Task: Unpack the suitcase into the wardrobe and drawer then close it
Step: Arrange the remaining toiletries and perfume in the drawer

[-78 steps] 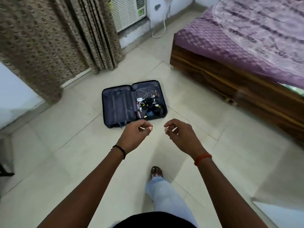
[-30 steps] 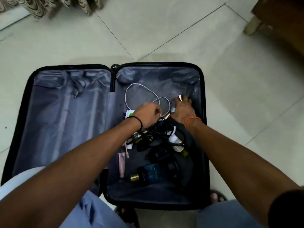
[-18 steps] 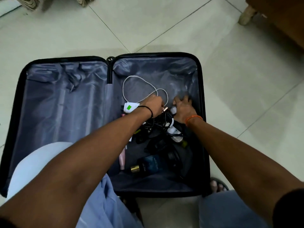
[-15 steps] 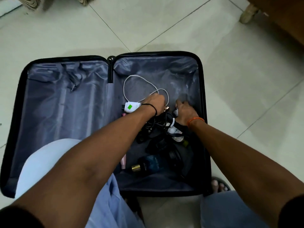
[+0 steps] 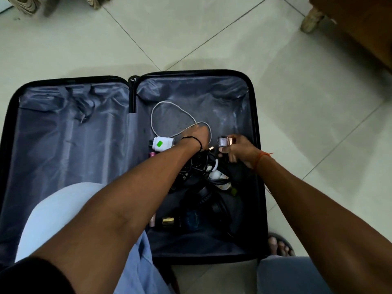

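The black suitcase (image 5: pixel 253 98) lies open on the floor, its left half holding nothing. The right half holds a white charger (image 5: pixel 162 144) with a green sticker, a looped white cable (image 5: pixel 154 111), tangled black cables (image 5: pixel 200 167), black headphones (image 5: pixel 214 203) and a dark blue bottle (image 5: pixel 188 219) with a gold cap. My left hand (image 5: pixel 198 134) reaches down into the cables, fingers curled out of sight around them. Just to its right, my right hand (image 5: pixel 240 148) pinches a small silver and rose-gold cylinder (image 5: pixel 226 141) lifted above the lining.
Pale floor tiles (image 5: pixel 191 35) surround the case. A wooden bed leg (image 5: pixel 311 20) stands at the top right, and the curtain hem (image 5: pixel 31 5) hangs at the top left. My knees flank the case's near edge, and a sandalled foot (image 5: pixel 280 245) sits beside its right corner.
I walked up and crouched over the suitcase, putting both hands into its right half. My right hand has lifted a small metallic cylinder off the lining; my left hand stays on the cables.
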